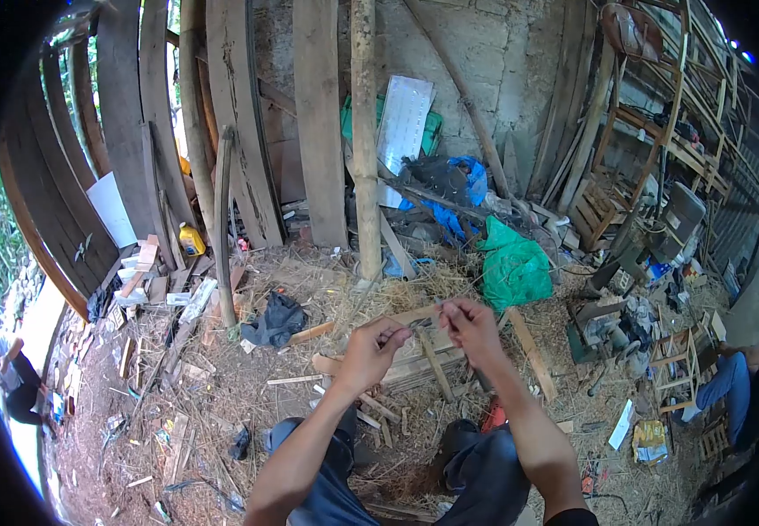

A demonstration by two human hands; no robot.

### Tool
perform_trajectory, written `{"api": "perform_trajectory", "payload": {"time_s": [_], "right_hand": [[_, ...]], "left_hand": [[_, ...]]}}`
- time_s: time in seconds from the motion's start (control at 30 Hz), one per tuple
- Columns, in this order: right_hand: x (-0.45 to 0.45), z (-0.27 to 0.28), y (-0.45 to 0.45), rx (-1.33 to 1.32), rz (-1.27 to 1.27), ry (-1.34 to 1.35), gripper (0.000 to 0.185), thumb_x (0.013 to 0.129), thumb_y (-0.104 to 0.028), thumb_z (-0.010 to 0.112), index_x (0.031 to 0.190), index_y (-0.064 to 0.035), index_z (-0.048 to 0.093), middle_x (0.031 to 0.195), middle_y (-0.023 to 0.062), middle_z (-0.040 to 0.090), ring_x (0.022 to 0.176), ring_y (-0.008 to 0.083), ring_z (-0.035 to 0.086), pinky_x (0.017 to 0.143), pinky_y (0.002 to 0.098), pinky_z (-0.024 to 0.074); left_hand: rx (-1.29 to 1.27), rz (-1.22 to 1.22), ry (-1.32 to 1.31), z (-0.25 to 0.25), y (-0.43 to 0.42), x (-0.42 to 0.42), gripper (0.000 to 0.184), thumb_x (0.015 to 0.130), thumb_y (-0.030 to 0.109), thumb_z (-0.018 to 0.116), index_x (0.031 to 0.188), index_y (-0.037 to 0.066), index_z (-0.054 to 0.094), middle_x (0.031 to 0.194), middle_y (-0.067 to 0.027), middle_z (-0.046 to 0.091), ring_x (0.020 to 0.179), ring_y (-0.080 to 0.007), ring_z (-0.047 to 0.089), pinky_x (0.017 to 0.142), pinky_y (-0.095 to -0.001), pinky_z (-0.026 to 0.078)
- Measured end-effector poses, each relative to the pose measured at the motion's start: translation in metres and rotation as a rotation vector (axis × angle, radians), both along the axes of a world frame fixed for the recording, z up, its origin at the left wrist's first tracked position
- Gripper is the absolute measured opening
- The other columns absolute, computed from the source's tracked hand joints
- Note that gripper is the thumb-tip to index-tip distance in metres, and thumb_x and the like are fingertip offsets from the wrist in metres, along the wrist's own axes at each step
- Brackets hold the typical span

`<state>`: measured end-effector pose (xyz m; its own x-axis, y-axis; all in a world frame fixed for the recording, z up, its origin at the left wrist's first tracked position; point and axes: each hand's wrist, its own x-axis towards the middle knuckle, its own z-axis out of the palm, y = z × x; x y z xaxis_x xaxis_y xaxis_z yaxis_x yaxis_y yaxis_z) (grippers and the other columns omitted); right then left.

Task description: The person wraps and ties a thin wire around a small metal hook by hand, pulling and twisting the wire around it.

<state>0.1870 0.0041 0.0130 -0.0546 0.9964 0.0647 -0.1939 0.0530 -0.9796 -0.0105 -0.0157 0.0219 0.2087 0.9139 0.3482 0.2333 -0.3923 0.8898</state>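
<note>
Both of my hands are raised in front of me, above my knees, with a narrow gap between them. My left hand [369, 349] is closed in a pinch at the fingertips. A small, dark, slender piece [420, 323] sticks out from it toward the right; it is too small to name. My right hand [472, 331] is also pinched closed, close to that piece, and what its fingers hold is too small to make out. Below the hands lie wooden boards [410, 373] and a narrow wooden strip [436, 366].
A wooden post [364, 140] stands ahead. Beyond lie a green sack [515, 267] and blue plastic sheeting [449, 215]. Black cloth [274, 320] and a yellow bottle [192, 239] are to the left. People sit or stand at both edges; one wears blue jeans [724, 390]. Wood scraps litter the ground.
</note>
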Motion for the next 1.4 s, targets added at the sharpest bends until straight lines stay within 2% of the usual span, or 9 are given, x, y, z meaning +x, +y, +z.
{"api": "perform_trajectory", "payload": {"time_s": [0.2,0.47,0.63,0.9,1.0,1.03,1.27,1.33,1.4], "right_hand": [[0.048,0.008,0.023,0.025,-0.254,0.153,0.018,0.093,-0.018,0.052,0.096,-0.0027,0.062,0.067,-0.0041,0.053,0.044,0.0022,0.035,0.038,0.0195,0.0257],[0.006,-0.006,0.007,0.089,-0.073,-0.079,0.020,0.093,-0.020,0.053,0.095,-0.0028,0.063,0.068,-0.0045,0.053,0.047,0.0029,0.036,0.040,0.0195,0.0274],[0.052,0.008,0.018,0.032,-0.259,0.160,0.023,0.092,-0.024,0.055,0.095,-0.0021,0.062,0.065,-0.0048,0.050,0.044,0.0032,0.035,0.039,0.0199,0.0264],[-0.002,0.008,-0.004,0.054,-0.035,-0.111,0.015,0.093,-0.015,0.051,0.097,-0.0021,0.059,0.070,-0.0022,0.054,0.045,0.0035,0.037,0.038,0.0198,0.0268],[0.029,0.009,0.014,0.015,-0.273,0.074,0.017,0.093,-0.017,0.051,0.091,-0.0042,0.063,0.063,-0.0038,0.049,0.045,0.0029,0.038,0.038,0.0205,0.0288],[0.039,0.011,0.015,0.009,-0.209,0.166,0.017,0.093,-0.018,0.052,0.091,-0.0042,0.063,0.062,-0.0037,0.048,0.045,0.0029,0.038,0.038,0.0205,0.0281],[0.005,0.001,-0.001,-0.007,-0.024,-0.032,0.019,0.092,-0.020,0.054,0.091,-0.0035,0.063,0.063,-0.0031,0.051,0.046,0.0035,0.038,0.038,0.0199,0.0279],[0.014,0.000,0.008,-0.045,-0.125,-0.022,0.020,0.091,-0.021,0.055,0.091,-0.0035,0.063,0.065,-0.0028,0.053,0.046,0.0038,0.038,0.038,0.0199,0.0286],[0.033,-0.003,0.018,-0.065,-0.198,0.013,0.019,0.091,-0.022,0.056,0.092,-0.0039,0.063,0.065,-0.0031,0.052,0.046,0.0039,0.038,0.039,0.0200,0.0294]], "left_hand": [[-0.011,-0.025,-0.004,-0.004,0.000,-0.005,0.011,0.086,0.011,0.063,0.088,0.000,0.063,0.075,-0.0066,0.063,0.070,-0.0103,0.056,0.064,-0.0260,0.043],[0.023,-0.020,-0.003,-0.002,0.002,0.002,0.012,0.085,0.009,0.063,0.090,-0.002,0.062,0.069,-0.0073,0.061,0.063,-0.0108,0.056,0.058,-0.0261,0.043],[-0.055,-0.042,-0.030,-0.001,0.003,-0.008,0.011,0.085,0.007,0.063,0.091,-0.002,0.062,0.069,-0.0075,0.060,0.063,-0.0117,0.056,0.056,-0.0268,0.043],[0.379,0.075,0.219,0.009,-0.005,0.009,0.006,0.081,0.001,0.061,0.087,-0.001,0.059,0.075,-0.0130,0.053,0.059,-0.0261,0.055,0.055,-0.0331,0.044],[0.386,0.061,0.204,0.010,-0.004,0.000,0.005,0.082,0.002,0.061,0.085,-0.001,0.060,0.070,-0.0102,0.050,0.057,-0.0210,0.051,0.053,-0.0294,0.040],[0.388,0.065,0.201,0.008,-0.003,-0.001,0.005,0.082,0.002,0.061,0.085,-0.001,0.060,0.070,-0.0102,0.050,0.057,-0.0210,0.051,0.053,-0.0294,0.040],[0.375,0.067,0.250,0.005,-0.004,0.006,0.005,0.082,0.002,0.060,0.086,-0.001,0.059,0.073,-0.0123,0.051,0.058,-0.0249,0.053,0.054,-0.0334,0.042],[0.370,0.068,0.262,0.007,-0.005,0.004,0.005,0.083,0.002,0.060,0.086,-0.001,0.057,0.075,-0.0133,0.053,0.059,-0.0283,0.055,0.055,-0.0357,0.043],[0.382,0.061,0.235,0.006,-0.003,-0.002,0.006,0.082,0.002,0.061,0.086,-0.002,0.060,0.072,-0.0111,0.050,0.060,-0.0231,0.052,0.055,-0.0315,0.041]]}}
